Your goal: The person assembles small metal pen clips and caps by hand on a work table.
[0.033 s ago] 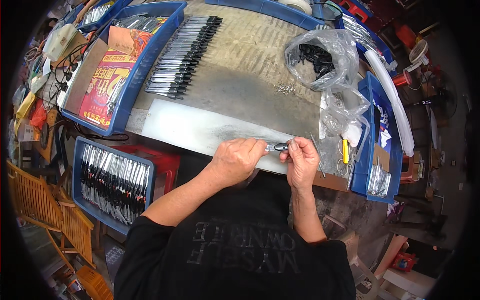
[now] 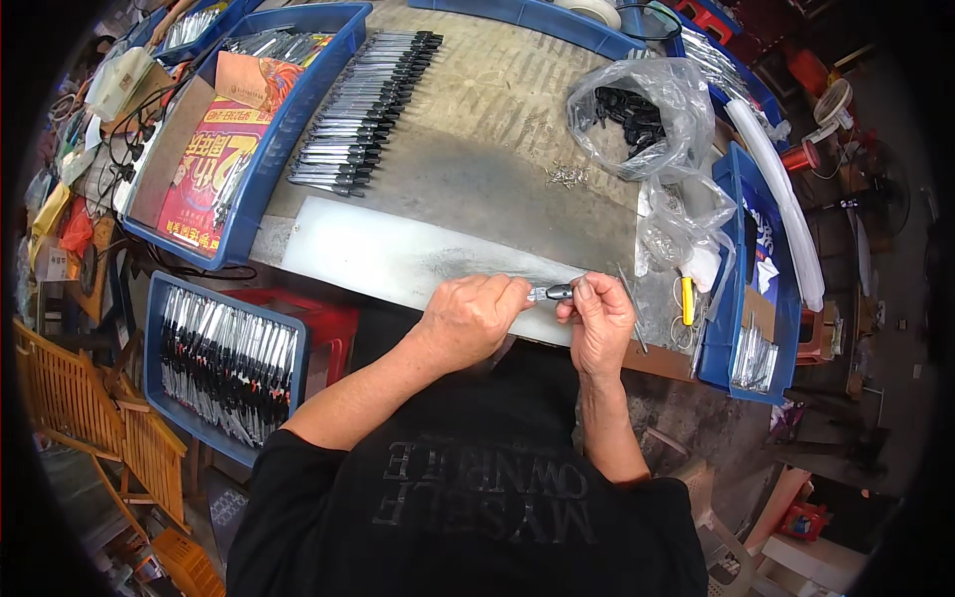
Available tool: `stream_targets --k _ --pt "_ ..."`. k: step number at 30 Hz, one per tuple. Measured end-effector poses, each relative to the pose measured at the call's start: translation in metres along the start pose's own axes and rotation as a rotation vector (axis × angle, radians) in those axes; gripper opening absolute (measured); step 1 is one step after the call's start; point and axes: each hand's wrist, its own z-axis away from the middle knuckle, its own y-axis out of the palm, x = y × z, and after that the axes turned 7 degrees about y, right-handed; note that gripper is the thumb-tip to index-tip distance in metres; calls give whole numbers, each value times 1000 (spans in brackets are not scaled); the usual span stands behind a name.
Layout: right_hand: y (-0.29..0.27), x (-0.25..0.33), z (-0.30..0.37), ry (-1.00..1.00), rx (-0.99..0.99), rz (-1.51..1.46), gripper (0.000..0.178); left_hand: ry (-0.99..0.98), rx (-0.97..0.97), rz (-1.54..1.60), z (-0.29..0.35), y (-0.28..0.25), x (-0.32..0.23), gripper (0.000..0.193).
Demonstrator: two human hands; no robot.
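Over the front edge of a long white board [image 2: 348, 244], my two hands meet around one pen [image 2: 559, 292]. A short stretch of its clear barrel and black grip shows between them. The fingers of my left hand [image 2: 468, 318] are curled round the barrel end. My right hand [image 2: 602, 323] pinches the black end between thumb and fingers. Beyond the board lies a neat row of similar pens [image 2: 348, 134], black ends pointing right. A clear plastic bag [image 2: 686, 109] of small black parts stands at the back right, with a scatter of tiny metal pieces [image 2: 567, 176] left of it.
A blue tray [image 2: 229, 234] with a red printed carton stands at the left. Below it, another blue tray [image 2: 154, 328] of pens rests over a red stool [image 2: 333, 333]. On the right are a yellow-handled tool [image 2: 687, 300], a thin rod [image 2: 633, 310] and a blue bin [image 2: 711, 348].
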Motion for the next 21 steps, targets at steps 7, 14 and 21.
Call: stream_targets --k 7,14,21 --pt "1 -4 4 -33 7 72 11 -16 44 35 1 0 -3 13" --pt "3 -6 7 -43 26 137 10 9 24 34 2 1 -2 12" --pt "6 -1 14 -52 58 252 9 69 30 -3 4 -3 0 14"
